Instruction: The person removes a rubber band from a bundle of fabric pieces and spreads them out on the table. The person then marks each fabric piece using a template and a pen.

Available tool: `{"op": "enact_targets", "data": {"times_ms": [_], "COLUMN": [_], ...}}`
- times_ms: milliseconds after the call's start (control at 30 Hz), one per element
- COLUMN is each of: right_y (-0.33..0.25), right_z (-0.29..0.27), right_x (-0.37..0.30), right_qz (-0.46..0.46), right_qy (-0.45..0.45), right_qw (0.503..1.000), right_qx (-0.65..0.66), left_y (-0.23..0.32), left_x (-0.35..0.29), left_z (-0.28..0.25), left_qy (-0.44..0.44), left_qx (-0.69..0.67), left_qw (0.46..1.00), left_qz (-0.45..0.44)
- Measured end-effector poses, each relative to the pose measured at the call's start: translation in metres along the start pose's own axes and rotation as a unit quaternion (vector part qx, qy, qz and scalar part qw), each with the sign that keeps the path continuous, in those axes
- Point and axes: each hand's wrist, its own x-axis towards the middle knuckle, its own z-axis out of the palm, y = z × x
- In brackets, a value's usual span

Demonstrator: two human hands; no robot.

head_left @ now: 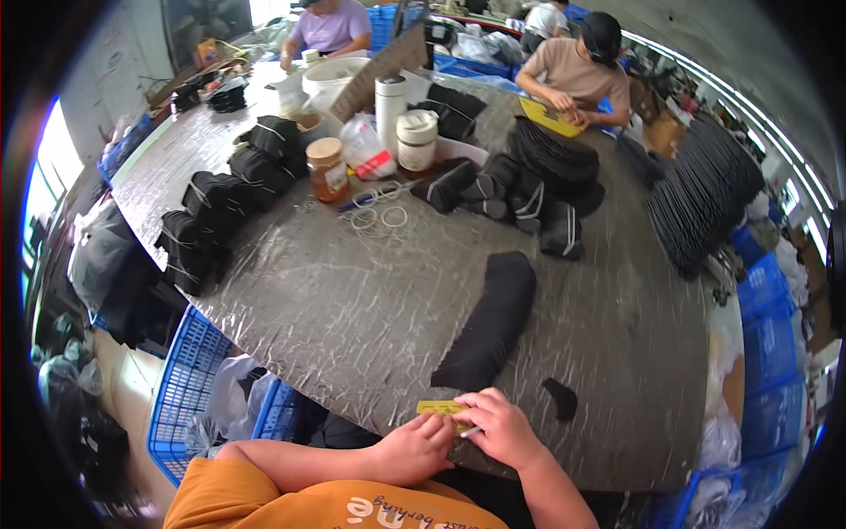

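At the table's near edge, a small flat yellow template [438, 407] with cut-outs lies between my two hands. My left hand [417, 448] is closed, its fingertips gathered at the template's near side. My right hand [500, 429] pinches the template's right end from above. A short white stick-like thing [471, 432] shows under the right fingers; its kind I cannot make out. Just beyond the hands lies a long, curved stack of black fabric pieces [490, 319]. A small curved black scrap [560, 399] rests to the right.
Bundles of tied black pieces [256, 167] line the left, with more [555, 159] across the table. Mid-table stand a jar [327, 172], a white flask [390, 110], a cup [417, 141] and loose string [379, 216]. A co-worker [582, 75] holds a yellow board opposite. Blue crates [189, 370] flank the table.
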Motion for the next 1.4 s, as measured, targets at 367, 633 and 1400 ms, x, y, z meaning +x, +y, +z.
{"op": "enact_targets", "data": {"times_ms": [367, 633, 1400], "right_y": [-0.007, -0.009, -0.034], "right_z": [0.002, -0.015, 0.036], "right_x": [-0.012, -0.015, 0.020], "right_qz": [0.016, 0.103, 0.126], "right_qy": [0.005, 0.104, 0.108], "right_qw": [1.000, 0.974, 0.973], "right_qx": [0.002, 0.172, 0.160], "left_y": [0.018, 0.009, 0.009], "left_x": [-0.013, -0.008, -0.007], "left_z": [0.013, 0.008, 0.011], "left_qy": [0.016, 0.001, 0.006], "left_qx": [-0.005, -0.007, -0.015], "left_qw": [1.000, 1.000, 1.000], "left_qz": [-0.015, -0.005, 0.006]}}
